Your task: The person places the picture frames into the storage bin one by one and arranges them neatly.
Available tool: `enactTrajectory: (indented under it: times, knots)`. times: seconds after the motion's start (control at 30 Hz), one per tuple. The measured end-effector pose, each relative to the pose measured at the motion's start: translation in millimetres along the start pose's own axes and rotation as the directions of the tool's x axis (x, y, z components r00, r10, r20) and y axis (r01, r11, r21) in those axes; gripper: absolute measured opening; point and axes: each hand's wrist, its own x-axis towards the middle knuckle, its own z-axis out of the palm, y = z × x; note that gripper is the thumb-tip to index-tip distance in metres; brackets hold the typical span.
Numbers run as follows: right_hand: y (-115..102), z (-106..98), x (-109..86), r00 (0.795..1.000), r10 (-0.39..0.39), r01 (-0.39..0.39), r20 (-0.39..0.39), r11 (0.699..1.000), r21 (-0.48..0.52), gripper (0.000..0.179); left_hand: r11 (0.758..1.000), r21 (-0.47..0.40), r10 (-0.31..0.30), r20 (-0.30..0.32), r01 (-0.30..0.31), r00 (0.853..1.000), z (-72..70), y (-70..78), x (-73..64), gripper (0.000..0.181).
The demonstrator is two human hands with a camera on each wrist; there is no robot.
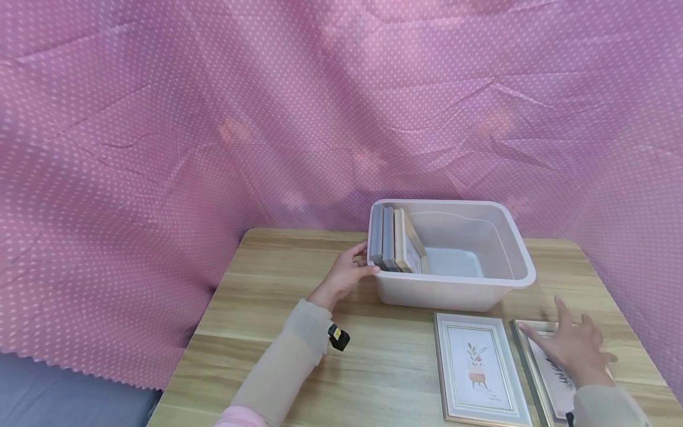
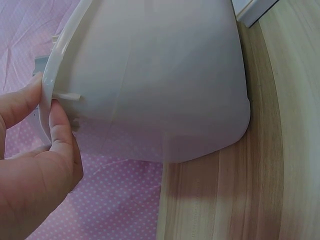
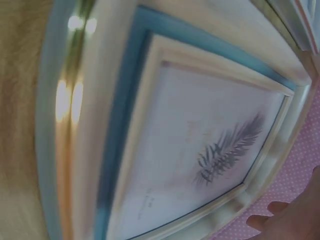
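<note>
My left hand point(image 1: 344, 276) grips the left rim of a pale plastic tub point(image 1: 437, 295). In the left wrist view the thumb lies over the rim point(image 2: 52, 65) and the fingers sit under it outside. Several picture frames point(image 1: 388, 240) stand on edge at the tub's left end, the rightmost one leaning. My right hand point(image 1: 578, 344) hovers with spread fingers over a picture frame with a dark leaf print point(image 1: 557, 391), partly covering it. That frame's pale border and leaf point(image 3: 227, 155) fill the right wrist view, with the fingertips beyond its edge.
Just left of the leaf frame, a white picture frame with a potted-plant print point(image 1: 480, 367) lies face up. The tub and both frames rest on a wooden table point(image 1: 256, 296). A pink dotted cloth point(image 1: 299, 118) hangs behind and beside the table.
</note>
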Motion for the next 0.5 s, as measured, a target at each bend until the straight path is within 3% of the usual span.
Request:
enactTrajectory:
  times: [0.13,0.5]
  knots:
    - [2.8,4.3,-1.0,0.997,0.037,-0.037,0.063,0.999,-0.014,0.115,1.0,0.003,-0.004,-0.007,0.004,1.0,0.5,0.3,0.1,0.071]
    - [-0.6,7.1,-0.1,0.994,0.073,-0.068,0.085,0.995,-0.067,0.117,1.0,0.002,-0.005,-0.015,0.005,1.0,0.8,0.0,0.6,0.07]
